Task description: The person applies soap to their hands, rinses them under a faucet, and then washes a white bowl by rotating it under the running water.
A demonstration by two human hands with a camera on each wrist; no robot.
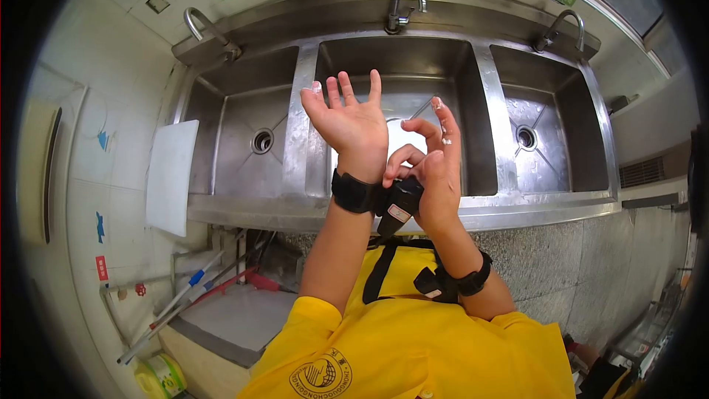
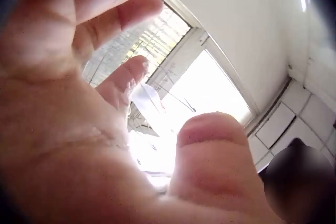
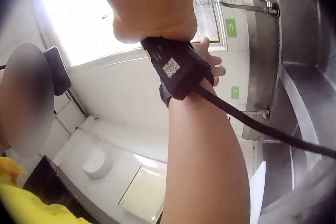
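In the head view my left hand is raised over the middle sink, palm up, fingers spread and holding nothing. White foam clings to a fingertip. A black strap circles that wrist, with a boxy black wrist camera on its inner side. My right hand is at this camera, its index finger curled over the top and the thumb beside it. Its other fingers, dabbed with foam, point up. In the right wrist view the camera bears a square code, and a black cable runs from it.
Two more sinks flank the middle one, left and right. Curved taps rise behind, including the middle tap. A white board leans at the left edge. Mop handles and a yellow jug stand below left.
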